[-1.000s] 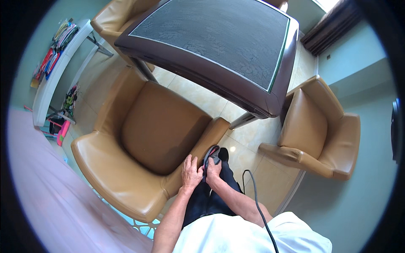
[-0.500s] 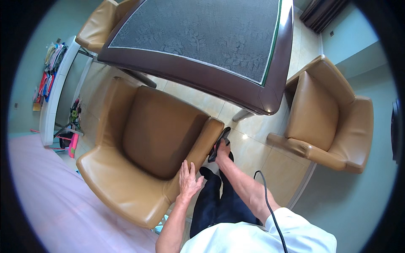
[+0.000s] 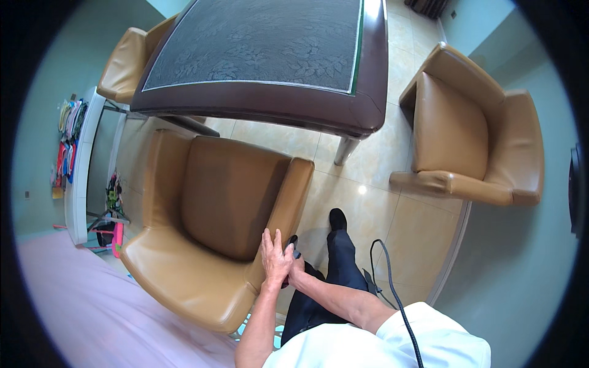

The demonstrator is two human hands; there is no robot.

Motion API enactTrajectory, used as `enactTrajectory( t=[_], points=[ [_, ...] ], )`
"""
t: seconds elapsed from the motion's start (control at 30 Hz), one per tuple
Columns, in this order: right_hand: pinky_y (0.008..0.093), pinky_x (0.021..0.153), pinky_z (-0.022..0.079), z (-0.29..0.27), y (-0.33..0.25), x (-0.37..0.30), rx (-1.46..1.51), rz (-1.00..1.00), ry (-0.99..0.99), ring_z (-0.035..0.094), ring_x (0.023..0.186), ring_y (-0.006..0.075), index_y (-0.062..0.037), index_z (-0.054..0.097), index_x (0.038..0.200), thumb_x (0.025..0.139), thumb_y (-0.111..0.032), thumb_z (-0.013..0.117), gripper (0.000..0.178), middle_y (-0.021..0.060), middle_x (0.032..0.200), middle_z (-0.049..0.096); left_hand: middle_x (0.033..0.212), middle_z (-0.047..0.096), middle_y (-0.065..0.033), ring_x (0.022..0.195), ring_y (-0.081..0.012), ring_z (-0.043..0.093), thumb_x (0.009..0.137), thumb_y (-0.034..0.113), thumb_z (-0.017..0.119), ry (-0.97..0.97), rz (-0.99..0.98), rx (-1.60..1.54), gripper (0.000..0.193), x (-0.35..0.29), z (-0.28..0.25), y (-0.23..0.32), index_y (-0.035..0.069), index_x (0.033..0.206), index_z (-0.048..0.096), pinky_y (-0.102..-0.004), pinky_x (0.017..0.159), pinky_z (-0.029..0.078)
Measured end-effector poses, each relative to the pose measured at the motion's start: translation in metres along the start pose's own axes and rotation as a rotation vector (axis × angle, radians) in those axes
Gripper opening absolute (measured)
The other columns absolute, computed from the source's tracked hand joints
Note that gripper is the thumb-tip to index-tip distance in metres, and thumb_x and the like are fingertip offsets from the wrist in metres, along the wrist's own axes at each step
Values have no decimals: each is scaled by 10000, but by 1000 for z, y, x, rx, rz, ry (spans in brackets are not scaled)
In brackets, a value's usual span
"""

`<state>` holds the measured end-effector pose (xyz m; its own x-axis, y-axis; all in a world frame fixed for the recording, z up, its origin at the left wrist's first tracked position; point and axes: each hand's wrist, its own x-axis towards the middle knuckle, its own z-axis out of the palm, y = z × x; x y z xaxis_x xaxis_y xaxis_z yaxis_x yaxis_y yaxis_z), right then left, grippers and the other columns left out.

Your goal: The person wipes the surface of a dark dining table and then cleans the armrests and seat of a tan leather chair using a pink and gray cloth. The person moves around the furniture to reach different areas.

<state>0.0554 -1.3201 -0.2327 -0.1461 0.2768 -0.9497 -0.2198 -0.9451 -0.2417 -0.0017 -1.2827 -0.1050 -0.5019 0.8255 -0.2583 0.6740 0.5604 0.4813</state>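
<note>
A tan leather armchair (image 3: 230, 202) stands in front of me, its seat turned toward the table. My left hand (image 3: 276, 259) rests on the armchair's right armrest, near the backrest, with its fingers stretched out. Right beside it, my right hand (image 3: 297, 270) is closed on a dark cloth (image 3: 294, 241) against the outer side of that armrest. Much of the cloth and the right fingers is hidden behind my left hand and the armrest.
A dark brown table (image 3: 257, 113) with a grey patterned top stands ahead. Another tan armchair (image 3: 454, 129) is at the right, a third chair (image 3: 123, 64) at the far left. A pale pink cover (image 3: 73, 294) lies lower left. A black cable (image 3: 389, 279) hangs by my right arm.
My right hand has drawn the cloth back along the armrest's outer side, toward me and beside my left hand. My left hand stays on the armrest. One foot has moved right, and the view has shifted.
</note>
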Motion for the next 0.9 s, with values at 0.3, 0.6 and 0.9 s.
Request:
enactTrajectory(
  t=[0.3, 0.6, 0.9],
  points=[
    [482, 738, 595, 18, 46, -65, 56, 160, 152, 710, 842, 278, -6, 631, 1171, 972, -249, 626, 314, 150, 1047, 708, 1509, 432, -338, 1387, -480, 437, 893, 254, 709, 42, -86, 76, 632, -95, -12, -80, -51, 1422, 542, -505, 1169, 366],
    [421, 612, 569, 4, 12, -20, 129, 52, 126, 648, 708, 219, -45, 630, 1096, 990, -187, 615, 178, 77, 876, 676, 1444, 509, -312, 1321, -466, 506, 899, 273, 703, 114, -125, -28, 580, -105, -5, -74, -43, 1373, 591, -502, 1118, 424],
    [381, 635, 573, 1, -49, -60, -391, -244, -53, 664, 732, 205, -37, 557, 1191, 911, -204, 716, 362, 99, 937, 674, 1406, 531, -283, 1293, -448, 523, 835, 103, 667, 364, -145, -196, 577, -92, -6, -26, -43, 1380, 551, -490, 1112, 444]
  ],
)
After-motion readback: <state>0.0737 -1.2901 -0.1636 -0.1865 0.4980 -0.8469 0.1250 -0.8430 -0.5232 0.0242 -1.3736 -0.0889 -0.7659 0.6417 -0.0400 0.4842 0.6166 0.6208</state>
